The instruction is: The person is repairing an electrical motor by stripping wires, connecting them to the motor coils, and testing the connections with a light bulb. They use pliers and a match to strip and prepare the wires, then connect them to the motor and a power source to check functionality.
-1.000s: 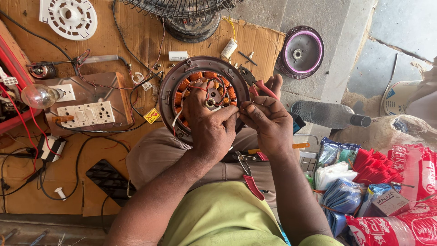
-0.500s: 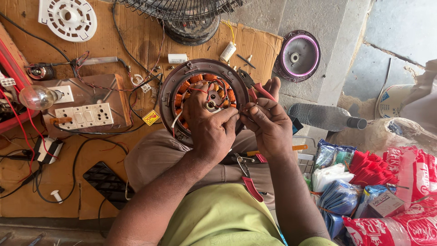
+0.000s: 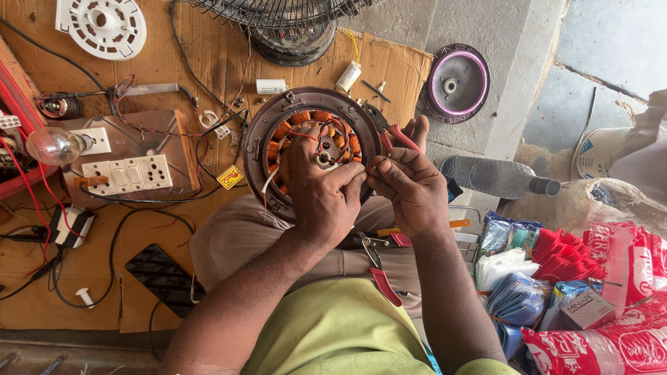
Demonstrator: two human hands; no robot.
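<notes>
A round fan motor [image 3: 278, 132] with copper windings and a dark metal housing rests against my lap. My left hand [image 3: 321, 191] lies over the windings, its fingertips pinching thin wires at the motor's right rim. My right hand [image 3: 411, 189] meets it there, thumb and fingers closed on the same wire ends. Red-handled pliers [image 3: 389, 130] lie on the motor's right edge just above my right hand. A second red-handled tool [image 3: 381, 274] rests on my lap below the hands.
A switch and socket board [image 3: 128, 173] with a bulb [image 3: 54, 146] sits at left amid loose cables. A white fan disc [image 3: 104, 26], a wire fan guard [image 3: 278, 17], a purple-rimmed cover [image 3: 455, 85], a plastic bottle [image 3: 497, 177] and red packets [image 3: 611, 278] surround me.
Both hands stay at the motor's right rim; the fingers have shifted slightly on the wires. The view has drifted a little.
</notes>
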